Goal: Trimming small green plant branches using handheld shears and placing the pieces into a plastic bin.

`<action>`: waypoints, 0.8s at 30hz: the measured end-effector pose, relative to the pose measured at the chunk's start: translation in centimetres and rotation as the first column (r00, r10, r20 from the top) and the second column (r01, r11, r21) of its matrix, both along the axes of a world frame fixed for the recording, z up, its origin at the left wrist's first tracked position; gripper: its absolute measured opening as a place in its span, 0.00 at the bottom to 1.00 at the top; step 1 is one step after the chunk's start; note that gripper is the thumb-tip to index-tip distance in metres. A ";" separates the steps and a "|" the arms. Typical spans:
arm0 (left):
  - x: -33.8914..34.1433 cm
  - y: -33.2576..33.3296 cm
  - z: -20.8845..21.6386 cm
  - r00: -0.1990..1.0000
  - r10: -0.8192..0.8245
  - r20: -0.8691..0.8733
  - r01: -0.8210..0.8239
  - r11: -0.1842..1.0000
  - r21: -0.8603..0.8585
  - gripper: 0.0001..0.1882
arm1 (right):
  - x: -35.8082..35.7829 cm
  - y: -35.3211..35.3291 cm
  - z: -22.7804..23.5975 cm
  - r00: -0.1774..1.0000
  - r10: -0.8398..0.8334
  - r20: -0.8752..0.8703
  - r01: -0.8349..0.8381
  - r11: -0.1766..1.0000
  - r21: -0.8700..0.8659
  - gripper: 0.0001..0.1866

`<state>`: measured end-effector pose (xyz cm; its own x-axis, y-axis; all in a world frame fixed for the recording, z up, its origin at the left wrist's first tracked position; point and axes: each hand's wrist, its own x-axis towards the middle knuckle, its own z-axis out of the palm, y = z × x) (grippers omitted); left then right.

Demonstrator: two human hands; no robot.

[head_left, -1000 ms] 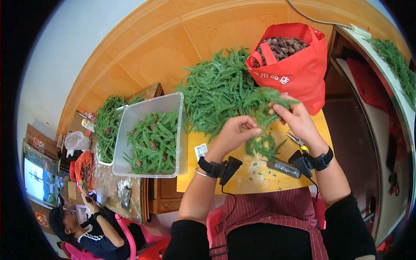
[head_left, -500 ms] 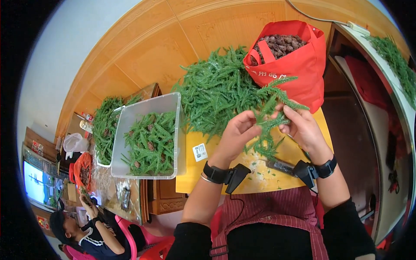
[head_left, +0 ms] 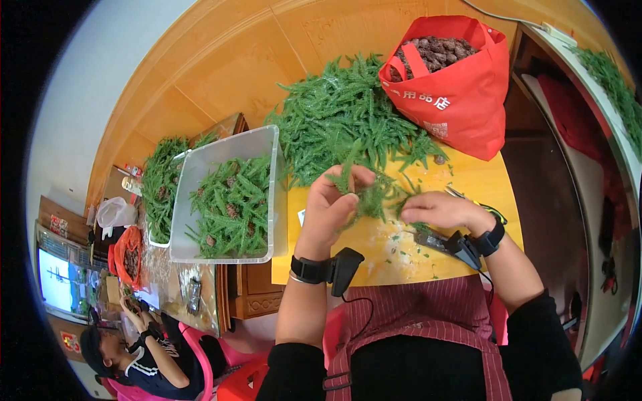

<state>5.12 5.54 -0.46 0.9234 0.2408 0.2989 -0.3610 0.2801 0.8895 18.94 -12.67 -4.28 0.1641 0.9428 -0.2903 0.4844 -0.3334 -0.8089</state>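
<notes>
My left hand (head_left: 333,204) pinches a green artificial pine sprig (head_left: 369,197) above the yellow tabletop (head_left: 348,257). To its right, my right hand (head_left: 441,210) is low over the table, palm down, its fingers closed on bits of pine greenery at their tips. Whether that is part of the same sprig I cannot tell. Beyond both hands lies a large heap of pine sprigs (head_left: 341,120). A small pine cone (head_left: 439,160) rests near the heap's right edge. By my right wrist are a dark, long object (head_left: 431,240) and a tool with yellow-and-black handles (head_left: 498,215).
A red bag (head_left: 461,107) full of pine cones stands at the back right. Left of the heap is a clear plastic tub (head_left: 273,200) holding sprigs with cones. Further left, a person (head_left: 154,354) sits at another table with an orange-red bag (head_left: 128,260) of cones. A cabinet stands at right.
My hands have come down and apart: the left moved left with the sprig, the right dropped toward the table. The whole view has shifted slightly, with the bag and heap higher.
</notes>
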 end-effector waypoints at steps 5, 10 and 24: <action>-0.7 -0.6 0.1 0.999 -0.045 0.001 0.045 0.999 -0.012 0.14 | -0.4 1.1 -1.4 0.893 -0.152 0.424 0.019 0.953 0.303 0.18; -0.9 -1.1 -1.5 0.969 -0.241 0.060 0.248 0.956 -0.159 0.19 | 0.7 0.2 1.9 0.769 -0.399 -0.499 0.612 0.685 0.396 0.14; -0.6 -4.0 -0.9 0.922 -0.344 0.176 0.383 0.761 -0.523 0.13 | -2.3 -2.2 4.4 0.505 -0.072 -0.860 0.628 0.715 0.308 0.10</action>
<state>4.51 1.59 -1.41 0.9578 0.0302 0.2859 -0.1849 0.8262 0.5322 16.61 -14.84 0.13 0.5025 0.8640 0.0313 -0.4440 0.2890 -0.8482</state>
